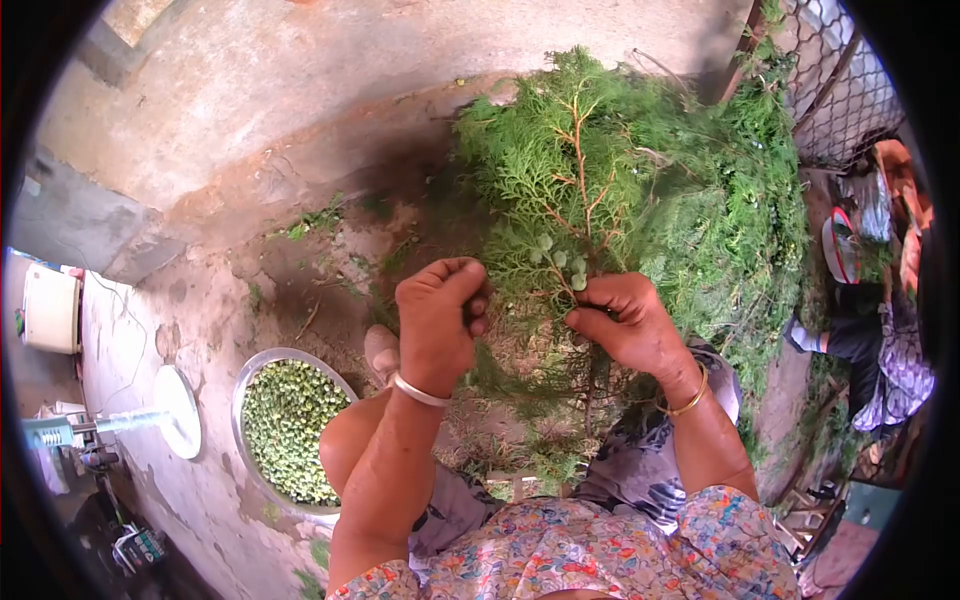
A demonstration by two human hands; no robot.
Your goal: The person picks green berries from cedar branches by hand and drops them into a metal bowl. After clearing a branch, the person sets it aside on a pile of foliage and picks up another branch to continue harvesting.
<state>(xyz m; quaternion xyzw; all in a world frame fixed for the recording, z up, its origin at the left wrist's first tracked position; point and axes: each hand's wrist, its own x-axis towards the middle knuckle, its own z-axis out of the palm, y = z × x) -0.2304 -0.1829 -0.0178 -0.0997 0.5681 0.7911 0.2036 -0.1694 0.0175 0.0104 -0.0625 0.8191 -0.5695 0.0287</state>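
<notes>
I pinch the arborvitae branch [580, 150] in my right grip [632, 322] beside its green cones [578, 268]; I can't tell whether my curled left grip [438, 325] holds any. Picking, seemingly in hand, needs a precise pinch next.

Left hand [437, 325] is hiding its palm; right hand [632, 322] is covering part of branch [579, 150]; edge is cutting off round-based stand [140, 419] far left of both.

Basin [240, 402] L, cones [292, 428] inside, branch pile [735, 215] R, wall [330, 70] bhnd it
</notes>
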